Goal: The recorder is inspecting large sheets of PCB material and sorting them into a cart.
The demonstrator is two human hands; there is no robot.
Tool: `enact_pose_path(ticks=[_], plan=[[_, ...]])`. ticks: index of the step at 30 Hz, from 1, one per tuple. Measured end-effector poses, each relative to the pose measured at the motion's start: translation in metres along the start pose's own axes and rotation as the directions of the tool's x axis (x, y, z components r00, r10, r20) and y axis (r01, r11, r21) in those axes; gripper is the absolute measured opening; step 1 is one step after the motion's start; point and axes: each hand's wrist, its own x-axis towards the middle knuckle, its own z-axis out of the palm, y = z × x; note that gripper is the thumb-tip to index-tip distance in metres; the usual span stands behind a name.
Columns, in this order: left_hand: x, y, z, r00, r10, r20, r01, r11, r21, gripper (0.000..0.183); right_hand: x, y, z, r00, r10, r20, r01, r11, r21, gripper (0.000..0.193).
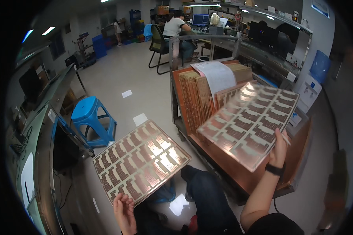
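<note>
My right hand (pixel 278 150) grips the near right edge of a copper circuit board panel (pixel 249 121) with rows of etched patterns. It is raised and tilted over the cart, and a band shows on my wrist. To the left, a similar circuit board panel (pixel 143 158) lies at knee height, perhaps on top of others; a blue support (pixel 164 193) shows partly beneath it. My left hand (pixel 124 211) is at this panel's near corner, its fingers loosely bent and apart, holding nothing. Whether the fingertips touch the panel I cannot tell.
A metal-framed cart (pixel 174 84) holds upright boards (pixel 196 100) with a white paper sheet (pixel 219 76) over them. A blue stool (pixel 91 117) stands left beside a workbench (pixel 43 113). Behind the cart are a seated person (pixel 176 27), a chair (pixel 159 45) and a water dispenser (pixel 310 92).
</note>
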Motion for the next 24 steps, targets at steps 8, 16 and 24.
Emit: enact_pose_path(ticks=[8, 16, 24], plan=[[0.021, 0.004, -0.005, 0.999, -0.040, -0.001, 0.040, 0.997, 0.065, 0.031, 0.113, 0.101, -0.125, 0.942, 0.138, -0.305, -0.257, 0.881, -0.397, 0.025], [0.020, 0.007, -0.018, 0.990, 0.000, -0.139, 0.008, 0.998, 0.062, 0.029, 0.121, 0.125, -0.020, 0.856, 0.421, -0.300, -0.471, 0.874, -0.119, 0.065], [0.015, 0.003, -0.005, 0.979, 0.000, -0.205, 0.015, 0.997, 0.073, 0.025, 0.024, 0.283, 0.067, 0.963, -0.005, 0.271, 0.234, 0.521, -0.821, 0.076]])
